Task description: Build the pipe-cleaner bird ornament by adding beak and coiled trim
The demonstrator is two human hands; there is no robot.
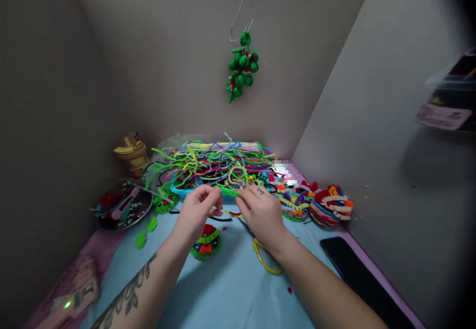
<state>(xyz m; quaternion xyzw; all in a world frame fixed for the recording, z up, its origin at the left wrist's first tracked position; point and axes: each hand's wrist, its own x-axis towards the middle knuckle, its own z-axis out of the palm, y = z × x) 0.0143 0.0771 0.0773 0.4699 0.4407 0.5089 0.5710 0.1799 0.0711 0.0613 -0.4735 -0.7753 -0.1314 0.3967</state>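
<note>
Green pipe cleaner [229, 191], pinched between left hand [196, 212], right hand [262, 213]

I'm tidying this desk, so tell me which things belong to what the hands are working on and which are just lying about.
In hand:
- green piece, pinched between left hand and right hand
- pipe-cleaner pile just behind, likely the supply

Lying about:
- phone
- yellow loop
- hanging ornament
- finished crafts
- tin
- small craft
</note>
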